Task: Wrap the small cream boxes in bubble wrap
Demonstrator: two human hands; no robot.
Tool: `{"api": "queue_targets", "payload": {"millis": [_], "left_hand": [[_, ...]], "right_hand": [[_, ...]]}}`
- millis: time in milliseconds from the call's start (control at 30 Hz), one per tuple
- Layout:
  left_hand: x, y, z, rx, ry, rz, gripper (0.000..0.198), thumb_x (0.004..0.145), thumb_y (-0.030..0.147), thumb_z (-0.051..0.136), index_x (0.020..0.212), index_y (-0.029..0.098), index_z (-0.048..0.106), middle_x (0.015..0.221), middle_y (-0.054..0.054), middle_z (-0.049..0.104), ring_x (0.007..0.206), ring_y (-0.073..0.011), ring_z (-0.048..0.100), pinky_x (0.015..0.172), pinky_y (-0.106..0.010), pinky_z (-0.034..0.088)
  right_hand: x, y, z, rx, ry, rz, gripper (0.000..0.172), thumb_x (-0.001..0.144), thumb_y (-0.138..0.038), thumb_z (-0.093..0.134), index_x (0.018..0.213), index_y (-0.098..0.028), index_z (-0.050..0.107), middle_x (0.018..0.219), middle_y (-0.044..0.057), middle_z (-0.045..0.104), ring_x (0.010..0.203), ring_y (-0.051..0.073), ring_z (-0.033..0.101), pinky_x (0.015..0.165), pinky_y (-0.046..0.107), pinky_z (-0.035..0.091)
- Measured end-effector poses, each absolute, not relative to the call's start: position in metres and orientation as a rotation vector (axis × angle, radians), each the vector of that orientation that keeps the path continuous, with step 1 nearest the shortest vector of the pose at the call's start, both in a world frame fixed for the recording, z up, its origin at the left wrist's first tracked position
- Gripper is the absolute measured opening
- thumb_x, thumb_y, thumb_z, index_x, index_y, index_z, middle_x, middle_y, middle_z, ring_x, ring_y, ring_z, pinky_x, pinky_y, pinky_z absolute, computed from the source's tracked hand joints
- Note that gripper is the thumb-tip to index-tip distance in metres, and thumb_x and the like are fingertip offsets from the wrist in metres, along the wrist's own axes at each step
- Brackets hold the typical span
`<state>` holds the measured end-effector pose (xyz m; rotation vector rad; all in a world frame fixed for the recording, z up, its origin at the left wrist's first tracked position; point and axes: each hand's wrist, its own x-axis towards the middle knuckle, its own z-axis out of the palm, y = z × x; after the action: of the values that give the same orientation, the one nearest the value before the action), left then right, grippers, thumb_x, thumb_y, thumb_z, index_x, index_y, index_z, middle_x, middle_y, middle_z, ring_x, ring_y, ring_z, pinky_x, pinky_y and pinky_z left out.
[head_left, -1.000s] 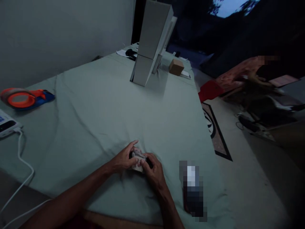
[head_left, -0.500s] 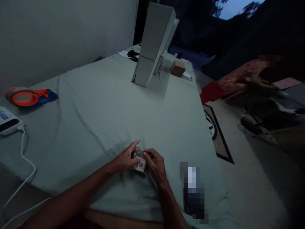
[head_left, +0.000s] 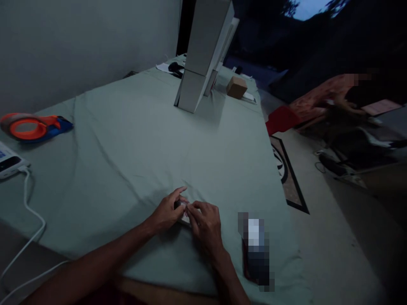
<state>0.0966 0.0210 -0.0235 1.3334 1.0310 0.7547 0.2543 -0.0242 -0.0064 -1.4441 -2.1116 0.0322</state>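
Note:
A small pale rectangular pack with dark and reddish marks lies low over the near part of the table, mostly covered by my fingers. My left hand grips it from the left, the thumb on its top face and the index finger stretched out forward. From the right, my right hand reaches over it with thumb and fingers pinched together at its upper face. Whether those right fingertips hold a separate piece is hidden. To the right of my hands lies a phone-like object, blurred out by pixelation.
Green cloth covers the table. At left are an orange and blue tape dispenser and a white device with a cable. Tall white boxes and a brown box stand farther back. A person is at right.
My right hand has moved left across the pack, and its fingertips now cover much of the printed face. The left hand stays about where it was. The view has shifted slightly.

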Motion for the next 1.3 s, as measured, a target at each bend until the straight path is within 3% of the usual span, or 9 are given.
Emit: {"api": "queue_targets", "payload": {"millis": [100,267,367,567,800,1300], "left_hand": [[0.095,0.018,-0.025,1.349,1.017,0.794,0.056,0.082,0.022,0.053,0.136,0.018,0.044,0.106,-0.005,0.065,0.09,-0.0148,0.06,0.081,-0.027,0.047],[0.093,0.019,-0.025,1.27,0.964,0.801,0.057,0.081,0.021,0.052,0.136,0.015,0.042,0.109,-0.008,0.063,0.083,-0.0143,0.059,0.075,-0.028,0.049],[0.09,0.017,-0.027,1.334,0.987,0.823,0.057,0.08,0.017,0.05,0.136,0.015,0.042,0.113,-0.01,0.063,0.095,-0.0174,0.06,0.082,-0.032,0.049],[0.079,0.006,-0.029,1.769,1.084,1.027,0.051,0.08,0.011,0.051,0.13,0.019,0.05,0.119,-0.01,0.061,0.114,-0.0221,0.052,0.102,-0.043,0.041],[0.078,-0.005,-0.029,2.13,1.026,1.118,0.025,0.083,0.011,0.052,0.102,0.02,0.066,0.115,-0.01,0.059,0.11,-0.0238,0.052,0.094,-0.043,0.045],[0.079,-0.01,-0.034,2.276,1.092,1.125,0.023,0.082,0.013,0.055,0.101,0.02,0.068,0.121,-0.01,0.055,0.112,-0.0254,0.049,0.095,-0.044,0.045]], "right_hand": [[0.256,-0.032,-0.008,-1.416,-2.171,-0.029,0.022,0.092,-0.017,0.052,0.11,-0.024,0.063,0.1,0.006,0.069,0.089,0.02,0.059,0.081,0.036,0.037],[0.263,-0.043,-0.012,-1.39,-2.256,-0.048,0.029,0.091,-0.03,0.057,0.119,-0.025,0.059,0.117,0.01,0.064,0.107,0.025,0.056,0.088,0.042,0.039],[0.263,-0.044,-0.015,-1.428,-2.24,-0.089,0.028,0.091,-0.027,0.057,0.118,-0.026,0.061,0.122,0.01,0.063,0.114,0.026,0.053,0.09,0.043,0.04],[0.26,-0.041,-0.019,-1.37,-2.181,-0.102,0.026,0.09,-0.023,0.058,0.116,-0.025,0.062,0.122,0.01,0.062,0.117,0.026,0.052,0.092,0.044,0.041],[0.26,-0.045,-0.029,-1.349,-2.115,-0.116,0.027,0.09,-0.022,0.06,0.117,-0.025,0.061,0.124,0.012,0.059,0.118,0.026,0.052,0.092,0.043,0.044],[0.257,-0.047,-0.039,-1.325,-2.061,-0.098,0.021,0.091,-0.022,0.056,0.112,-0.024,0.061,0.12,0.01,0.061,0.117,0.024,0.053,0.093,0.042,0.044]]}}
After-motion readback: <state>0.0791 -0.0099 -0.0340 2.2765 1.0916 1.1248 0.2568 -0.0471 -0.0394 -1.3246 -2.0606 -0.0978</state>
